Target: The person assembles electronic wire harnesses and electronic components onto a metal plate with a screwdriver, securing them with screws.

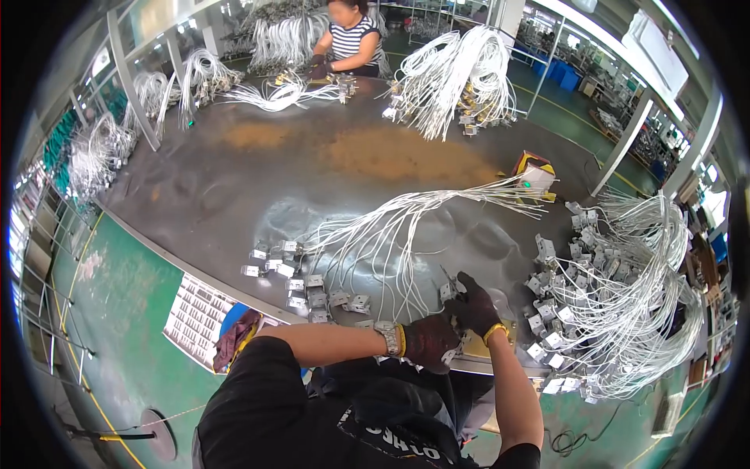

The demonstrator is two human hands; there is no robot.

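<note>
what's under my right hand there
Around your right hand, bare metal tabletop and part of a tan surface show; a small metal piece is beside it. The hand covers whatever lies directly underneath.

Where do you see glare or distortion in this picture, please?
Head view: bright glare whitens part of the dark grey metal tabletop beneath the fanned-out thin white cables; head view: fisheye distortion bows the tabletop's edges, and the picture's corners fall to black.
</note>
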